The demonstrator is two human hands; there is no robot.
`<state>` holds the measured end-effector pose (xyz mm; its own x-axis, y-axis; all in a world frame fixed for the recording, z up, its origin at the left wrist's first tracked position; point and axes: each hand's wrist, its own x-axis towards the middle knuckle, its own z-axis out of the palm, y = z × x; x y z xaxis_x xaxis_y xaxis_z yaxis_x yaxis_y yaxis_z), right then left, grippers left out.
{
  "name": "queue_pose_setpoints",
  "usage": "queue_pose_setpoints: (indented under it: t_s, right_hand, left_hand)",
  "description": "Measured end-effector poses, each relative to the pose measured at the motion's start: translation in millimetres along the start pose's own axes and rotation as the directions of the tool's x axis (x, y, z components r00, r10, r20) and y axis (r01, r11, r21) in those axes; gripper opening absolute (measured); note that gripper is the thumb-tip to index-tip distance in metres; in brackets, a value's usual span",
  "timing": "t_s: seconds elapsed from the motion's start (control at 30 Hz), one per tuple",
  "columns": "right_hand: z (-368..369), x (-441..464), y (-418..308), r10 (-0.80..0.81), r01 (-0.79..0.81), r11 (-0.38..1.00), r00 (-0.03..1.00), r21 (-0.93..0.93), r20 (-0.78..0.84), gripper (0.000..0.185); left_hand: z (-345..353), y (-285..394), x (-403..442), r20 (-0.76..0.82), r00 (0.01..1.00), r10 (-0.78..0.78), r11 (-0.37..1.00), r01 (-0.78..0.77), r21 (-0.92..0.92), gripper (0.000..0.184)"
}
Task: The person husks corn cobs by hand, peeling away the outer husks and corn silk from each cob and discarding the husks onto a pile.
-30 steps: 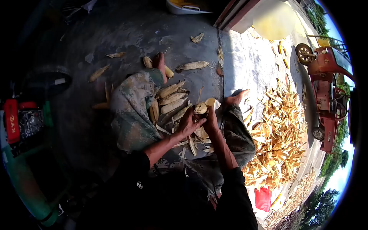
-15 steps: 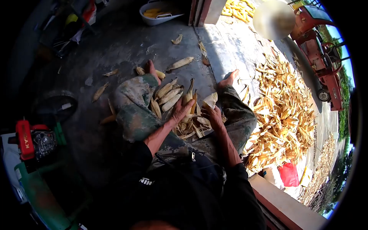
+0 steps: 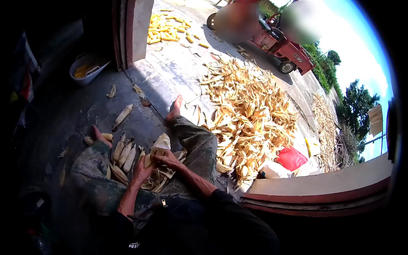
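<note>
Between my legs, my left hand (image 3: 142, 171) is wrapped round the lower part of an ear of corn (image 3: 148, 160). My right hand (image 3: 168, 159) meets it there, fingers closed on the husk; a pale piece of husk (image 3: 162, 141) sticks up above these fingers. The fingers partly hide the ear. Several ears still in dry husks (image 3: 123, 153) lie on the floor left of my hands. Loose husks (image 3: 159, 179) are heaped just below them.
A large pile of dry husks (image 3: 250, 117) spreads to the right. Husked yellow cobs (image 3: 168, 28) lie outside the doorway. A white tub (image 3: 90, 75) holds some cobs. A red three-wheeled vehicle (image 3: 293, 55) stands behind the pile. Bags (image 3: 292, 158) lie by the low wall (image 3: 314, 180).
My view has swung right, bringing more of the pile and the yard into sight. My hands, apart before, have come together at the ear.
</note>
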<state>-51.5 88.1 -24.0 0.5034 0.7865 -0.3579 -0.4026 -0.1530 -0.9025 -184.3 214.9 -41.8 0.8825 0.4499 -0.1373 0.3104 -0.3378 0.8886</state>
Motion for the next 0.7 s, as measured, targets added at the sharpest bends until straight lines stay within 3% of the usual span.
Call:
queue_pose_setpoints:
  t_s: [0.1, 0.17, 0.23, 0.33, 0.4, 0.43, 0.5, 0.57, 0.67, 0.7]
  right_hand:
    - [-16, 13, 34, -0.017, 0.010, 0.991, 0.998, -0.131, -0.054, 0.033]
    - [-11, 8, 22, -0.159, 0.150, 0.973, 0.987, -0.176, -0.037, 0.034]
    - [-16, 14, 33, -0.152, 0.145, 0.982, 0.987, -0.120, -0.053, 0.034]
    - [-20, 16, 33, -0.089, 0.091, 0.961, 0.996, -0.262, 0.017, 0.034]
    - [-17, 11, 34, 0.034, -0.044, 0.992, 0.995, -0.119, -0.089, 0.036]
    - [-19, 14, 41, 0.033, -0.044, 0.992, 0.995, -0.121, -0.091, 0.036]
    - [-22, 26, 64, -0.044, -0.009, 0.944, 0.988, -0.330, -0.151, 0.040]
    - [-29, 37, 87, 0.009, -0.086, 0.931, 0.977, -0.354, -0.213, 0.041]
    - [-26, 35, 85, 0.063, -0.132, 0.959, 0.962, -0.250, -0.267, 0.025]
    - [-26, 34, 84, -0.051, -0.040, 0.916, 0.975, -0.399, -0.216, 0.024]
  left_hand:
    - [8, -20, 2, -0.018, 0.996, 0.086, 0.996, -0.085, 0.031, 0.046]
    - [7, -11, -1, -0.013, 1.000, 0.020, 0.998, -0.019, 0.064, 0.047]
    - [8, -12, 2, 0.000, 1.000, 0.020, 0.998, -0.020, 0.054, 0.047]
    - [8, -13, 1, 0.007, 1.000, 0.024, 0.999, -0.024, 0.040, 0.047]
    - [8, -9, 1, 0.005, 0.999, 0.033, 0.999, -0.033, 0.030, 0.047]
    - [7, -4, 1, 0.001, 0.999, 0.045, 0.998, -0.045, 0.046, 0.046]
    - [8, -1, 2, 0.002, 0.998, 0.062, 0.996, -0.062, 0.061, 0.046]
    - [11, -4, 0, -0.102, 0.987, 0.124, 0.987, -0.111, 0.117, 0.046]
    - [14, -5, 2, -0.129, 0.982, 0.137, 0.984, -0.119, 0.133, 0.049]
    - [12, 1, 2, -0.147, 0.979, 0.140, 0.983, -0.120, 0.140, 0.051]
